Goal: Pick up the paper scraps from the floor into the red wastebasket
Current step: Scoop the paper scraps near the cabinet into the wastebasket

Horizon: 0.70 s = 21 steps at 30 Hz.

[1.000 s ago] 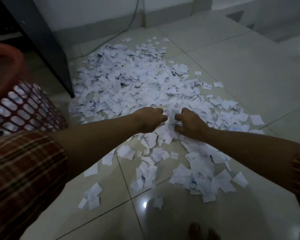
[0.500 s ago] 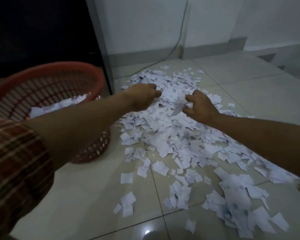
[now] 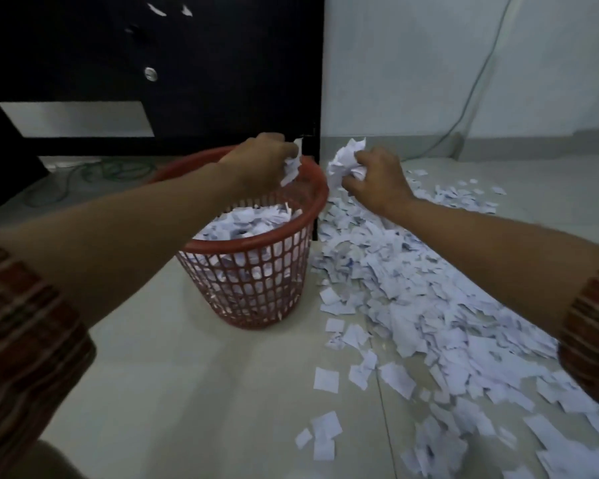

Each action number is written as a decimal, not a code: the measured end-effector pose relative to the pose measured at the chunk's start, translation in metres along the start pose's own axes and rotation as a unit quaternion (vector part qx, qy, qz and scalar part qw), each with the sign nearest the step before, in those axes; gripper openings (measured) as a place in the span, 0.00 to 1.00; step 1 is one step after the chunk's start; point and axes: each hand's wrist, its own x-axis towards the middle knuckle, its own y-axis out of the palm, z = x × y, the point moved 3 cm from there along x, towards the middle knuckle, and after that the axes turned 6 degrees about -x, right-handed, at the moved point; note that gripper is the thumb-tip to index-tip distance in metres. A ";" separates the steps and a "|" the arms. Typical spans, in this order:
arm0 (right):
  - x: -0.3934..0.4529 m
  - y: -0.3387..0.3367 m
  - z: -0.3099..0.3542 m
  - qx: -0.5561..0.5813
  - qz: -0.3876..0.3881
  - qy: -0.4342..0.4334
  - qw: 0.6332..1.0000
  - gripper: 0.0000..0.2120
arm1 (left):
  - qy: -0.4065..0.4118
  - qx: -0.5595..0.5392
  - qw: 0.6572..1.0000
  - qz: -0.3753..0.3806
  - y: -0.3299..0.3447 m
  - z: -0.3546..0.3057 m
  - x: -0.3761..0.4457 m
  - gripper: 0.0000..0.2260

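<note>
The red wastebasket [image 3: 256, 242], a mesh plastic bin holding several white scraps, stands on the tiled floor left of centre. My left hand [image 3: 256, 164] hovers over its far rim and grips a small bunch of scraps. My right hand [image 3: 377, 179] is in the air just right of the basket's rim, clutching a larger crumpled wad of paper [image 3: 343, 159]. A wide spread of white paper scraps [image 3: 429, 299] covers the floor to the right of the basket and runs toward the bottom right corner.
A black cabinet [image 3: 187, 81] with a round lock stands right behind the basket. A pale wall [image 3: 464, 63] with a hanging cable [image 3: 478, 84] rises at the back right. Green cables [image 3: 94, 171] lie on the floor at the back left. Bare tile [image 3: 187, 392] lies in front of the basket.
Both hands have lifted off the scrap pile with paper in them and swung left to the basket. The view has turned left, bringing the whole basket and cabinet into sight.
</note>
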 end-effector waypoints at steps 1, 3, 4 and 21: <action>0.008 0.007 0.012 -0.001 -0.005 -0.010 1.000 0.20 | -0.021 0.003 1.000 0.007 -0.002 0.013 -0.006 0.11; 0.023 0.018 0.036 0.006 -0.013 -0.009 1.000 0.16 | -0.063 0.018 0.997 0.030 -0.002 0.036 -0.019 0.12; 0.030 0.020 0.044 0.011 -0.012 -0.003 1.000 0.14 | -0.081 0.028 0.995 0.044 0.000 0.045 -0.025 0.13; 0.055 0.085 0.130 0.052 0.279 0.042 0.958 0.23 | -0.126 0.061 0.966 0.215 0.037 0.105 -0.065 0.13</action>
